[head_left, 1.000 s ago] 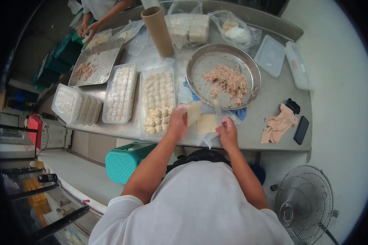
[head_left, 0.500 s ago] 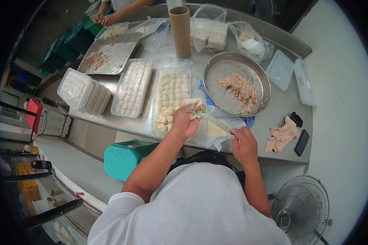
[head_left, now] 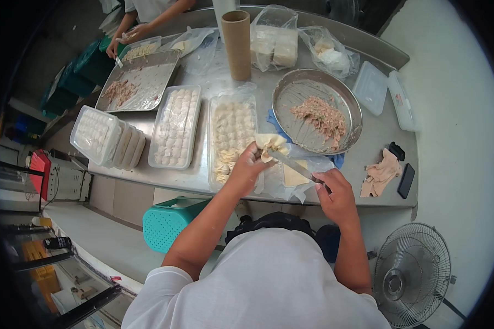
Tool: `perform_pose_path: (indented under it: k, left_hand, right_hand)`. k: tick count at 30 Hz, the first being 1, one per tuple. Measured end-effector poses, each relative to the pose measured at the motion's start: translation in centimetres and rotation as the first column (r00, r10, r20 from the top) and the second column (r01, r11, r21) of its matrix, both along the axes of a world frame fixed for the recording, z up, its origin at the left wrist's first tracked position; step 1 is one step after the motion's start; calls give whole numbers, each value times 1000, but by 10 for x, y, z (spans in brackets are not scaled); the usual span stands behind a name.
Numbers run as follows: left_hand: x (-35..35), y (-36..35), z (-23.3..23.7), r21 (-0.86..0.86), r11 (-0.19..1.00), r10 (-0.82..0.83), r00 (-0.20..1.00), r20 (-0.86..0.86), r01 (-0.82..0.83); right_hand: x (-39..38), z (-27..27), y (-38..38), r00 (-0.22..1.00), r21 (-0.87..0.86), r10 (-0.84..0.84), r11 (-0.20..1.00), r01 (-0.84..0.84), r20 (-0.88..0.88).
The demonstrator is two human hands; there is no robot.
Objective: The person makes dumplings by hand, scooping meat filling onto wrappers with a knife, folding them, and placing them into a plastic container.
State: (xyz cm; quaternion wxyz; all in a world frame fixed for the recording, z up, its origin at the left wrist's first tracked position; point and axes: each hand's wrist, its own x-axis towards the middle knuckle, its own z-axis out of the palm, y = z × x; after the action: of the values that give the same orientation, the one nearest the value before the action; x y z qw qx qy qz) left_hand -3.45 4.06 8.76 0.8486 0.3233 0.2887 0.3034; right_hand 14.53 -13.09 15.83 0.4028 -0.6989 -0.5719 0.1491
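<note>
Well, from where I sit the steel table (head_left: pixel 376 140) fills the far half of the view. On it, to the right, stands a round metal pan (head_left: pixel 297 90) with a heap of pink filling (head_left: pixel 321 115) in its right half. Left of the pan lies a clear tray (head_left: pixel 210 137) packed with folded dumplings, and further left a second tray (head_left: pixel 175 126) of them.

Nearer me, my left hand (head_left: pixel 246 165) is at the near edge of the table, between the dumpling tray and the pan. Its fingers are closed around a wrapper (head_left: pixel 273 145), which is bunched and ruffled above the fingertips. My right hand (head_left: pixel 335 193) is lower and to the right, just off the table edge, gripping the near end of a thin flat stick (head_left: pixel 292 163). The stick slants up and left, and its far tip touches the wrapper in my left hand. Beneath the stick, between both hands, a stack of square wrappers (head_left: pixel 293 176) lies on crumpled plastic.

At the far left, another person's hand (head_left: pixel 130 34) rests by a flat metal tray (head_left: pixel 140 82).
</note>
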Motion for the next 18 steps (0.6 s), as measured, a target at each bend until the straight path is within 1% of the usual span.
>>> perform_pose_path:
  k: [1,2,3,4,5,6,7,8,9,10,11,12,13,14,15,16,17,18]
  left_hand:
    - [-2,-5,-4,364,930,16,983,-183,52]
    - [-4,-11,-8,660,733,98,935,-341,164]
    - [-4,-15,-2,659,735,100,934,-344,164]
    - [-1,-15,9,764,607,191,893,-408,219]
    - [3,-14,17,841,462,297,844,-447,283]
    - [4,-14,17,846,460,317,839,-441,271]
    - [2,-16,17,884,328,316,843,-436,334]
    - [1,-21,17,898,191,315,842,-437,395]
    - [0,-28,22,896,194,337,831,-443,399]
    - [-1,-37,28,873,151,280,827,-487,463]
    - [0,-43,33,846,107,226,816,-532,522]
    - [2,-49,37,853,81,232,823,-519,516]
    - [4,-55,36,846,99,255,808,-531,524]
    - [7,-59,34,891,159,325,830,-454,425]
    - [10,-62,31,928,202,403,837,-371,314]
    - [16,-65,29,969,172,512,824,-243,179]
    - [20,-70,27,968,176,537,806,-248,180]
    - [25,-79,32,859,512,456,838,-301,30]
  right_hand:
    - [-1,4,-2,999,-59,31,998,-31,6]
    - [-1,5,-5,1000,-63,29,998,-29,1]
    - [-1,7,-6,997,-100,78,992,-76,18]
    - [3,10,-4,990,-131,134,983,-128,40]
    - [9,14,-2,988,-120,148,983,-141,48]
    - [14,19,-3,977,-161,205,968,-192,65]
    - [21,22,-4,961,-206,265,947,-245,76]
    - [32,24,-4,954,-202,290,941,-271,73]
    - [48,25,-4,948,-224,295,938,-264,117]
    - [61,26,-5,941,-242,297,936,-255,159]
    - [71,29,-6,936,-230,318,932,-280,153]
    - [79,35,-10,940,-236,323,927,-291,108]
    - [86,39,-13,943,-248,328,920,-305,60]
    - [90,41,-17,953,-283,300,917,-280,30]
    - [96,37,-20,943,-281,331,908,-312,23]
    - [102,31,-23,958,-282,287,918,-279,-15]
    - [103,24,-24,969,-289,239,925,-245,-56]
    - [100,12,-23,962,-293,265,917,-272,-65]
